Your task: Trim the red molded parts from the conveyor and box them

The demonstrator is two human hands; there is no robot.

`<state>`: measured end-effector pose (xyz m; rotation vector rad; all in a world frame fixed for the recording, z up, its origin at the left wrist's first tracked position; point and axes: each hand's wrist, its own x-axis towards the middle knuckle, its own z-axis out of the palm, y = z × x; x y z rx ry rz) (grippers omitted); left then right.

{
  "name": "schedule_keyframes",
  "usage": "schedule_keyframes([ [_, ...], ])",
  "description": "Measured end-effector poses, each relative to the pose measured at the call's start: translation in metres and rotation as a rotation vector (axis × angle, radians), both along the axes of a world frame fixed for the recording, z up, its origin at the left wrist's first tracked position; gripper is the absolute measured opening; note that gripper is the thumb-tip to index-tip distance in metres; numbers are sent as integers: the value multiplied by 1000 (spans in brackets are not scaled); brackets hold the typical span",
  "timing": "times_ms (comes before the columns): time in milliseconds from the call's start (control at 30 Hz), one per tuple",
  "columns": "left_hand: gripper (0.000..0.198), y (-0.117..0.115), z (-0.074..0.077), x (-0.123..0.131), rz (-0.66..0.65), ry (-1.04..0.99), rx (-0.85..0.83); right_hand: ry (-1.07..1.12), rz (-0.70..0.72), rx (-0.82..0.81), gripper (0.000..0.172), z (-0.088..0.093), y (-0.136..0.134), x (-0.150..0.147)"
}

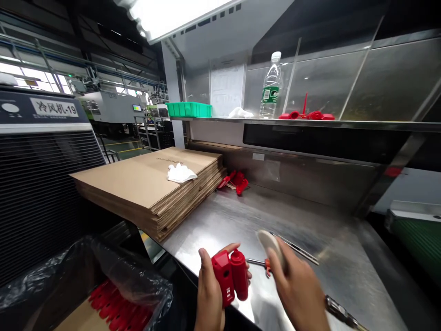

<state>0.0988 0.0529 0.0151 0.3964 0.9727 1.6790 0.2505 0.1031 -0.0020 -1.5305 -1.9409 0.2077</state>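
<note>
Some red plastic within left grip

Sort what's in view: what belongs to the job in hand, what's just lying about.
Likely part of the job:
red plastic part, in the left hand
pale rounded object, in the right hand
red pieces in the lined bin

Apparently just lying about:
water bottle
green tray
white glove
</note>
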Motion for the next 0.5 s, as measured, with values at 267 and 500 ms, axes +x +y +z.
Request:
schedule_keyframes([
  [267,63,-5,-7,-23,-138,-216,-9,-310,96,-225,71,-21,33,32],
  [500,56,-6,-20,-66,-183,-344,135,-316,40,-364,71,-62,13,79],
])
